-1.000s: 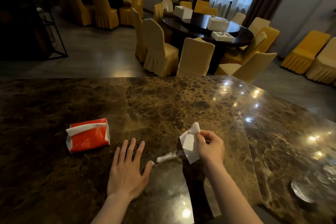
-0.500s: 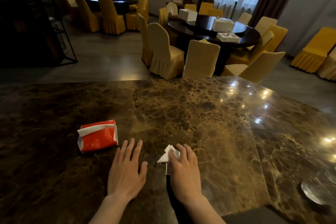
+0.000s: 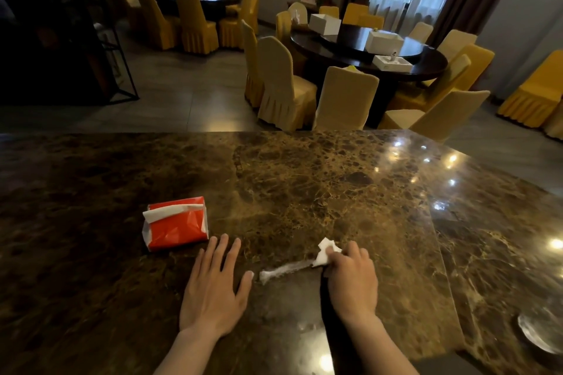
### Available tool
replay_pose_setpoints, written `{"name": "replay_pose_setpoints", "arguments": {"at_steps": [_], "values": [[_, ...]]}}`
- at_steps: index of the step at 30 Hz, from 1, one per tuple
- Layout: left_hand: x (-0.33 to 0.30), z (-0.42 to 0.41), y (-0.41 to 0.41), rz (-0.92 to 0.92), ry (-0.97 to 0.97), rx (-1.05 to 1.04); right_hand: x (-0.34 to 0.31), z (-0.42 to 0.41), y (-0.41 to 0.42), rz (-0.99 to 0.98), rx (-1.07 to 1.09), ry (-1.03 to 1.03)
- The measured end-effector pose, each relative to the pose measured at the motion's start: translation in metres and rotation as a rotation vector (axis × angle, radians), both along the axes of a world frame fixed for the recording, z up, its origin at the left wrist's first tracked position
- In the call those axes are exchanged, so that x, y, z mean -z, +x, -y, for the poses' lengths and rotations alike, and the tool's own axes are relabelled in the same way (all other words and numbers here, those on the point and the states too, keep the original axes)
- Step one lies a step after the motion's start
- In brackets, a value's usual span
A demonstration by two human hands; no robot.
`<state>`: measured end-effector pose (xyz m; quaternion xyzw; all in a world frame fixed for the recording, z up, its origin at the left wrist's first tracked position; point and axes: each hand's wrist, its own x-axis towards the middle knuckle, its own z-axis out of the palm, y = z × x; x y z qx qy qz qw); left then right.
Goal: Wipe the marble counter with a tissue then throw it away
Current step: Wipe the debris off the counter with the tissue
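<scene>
The brown marble counter (image 3: 304, 186) fills the lower half of the view. My right hand (image 3: 352, 280) presses a crumpled white tissue (image 3: 326, 251) flat onto the counter, with the tissue sticking out past my fingertips. A pale smeared streak (image 3: 283, 269) on the marble runs from the tissue toward my left thumb. My left hand (image 3: 214, 289) lies flat and open on the counter, fingers spread, just left of the streak.
A red and white tissue pack (image 3: 175, 227) lies on the counter just beyond my left hand. A glass dish (image 3: 539, 332) sits near the counter's right edge. Beyond the counter stand round dark tables (image 3: 365, 49) with yellow covered chairs (image 3: 280, 85).
My right hand brought the tissue down onto the counter near my left hand, then slid it to the right, uncovering the pale streak. My left hand stayed flat.
</scene>
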<state>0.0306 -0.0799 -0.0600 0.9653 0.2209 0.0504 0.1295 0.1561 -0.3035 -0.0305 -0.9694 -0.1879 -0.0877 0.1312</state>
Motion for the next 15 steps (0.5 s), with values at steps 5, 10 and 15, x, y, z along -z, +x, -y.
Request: {"name": "replay_pose_setpoints", "arguments": {"at_steps": [5, 10, 15], "values": [[-0.001, 0.0, -0.005, -0.011, -0.012, -0.004, -0.004, -0.039, -0.024, -0.068, -0.078, 0.096], [-0.003, -0.002, -0.002, -0.009, 0.0, 0.009, 0.002, -0.044, -0.031, -0.024, -0.331, 0.075], [-0.003, 0.001, 0.0, -0.009, 0.017, 0.016, -0.005, 0.005, 0.013, -0.066, 0.009, 0.077]]}}
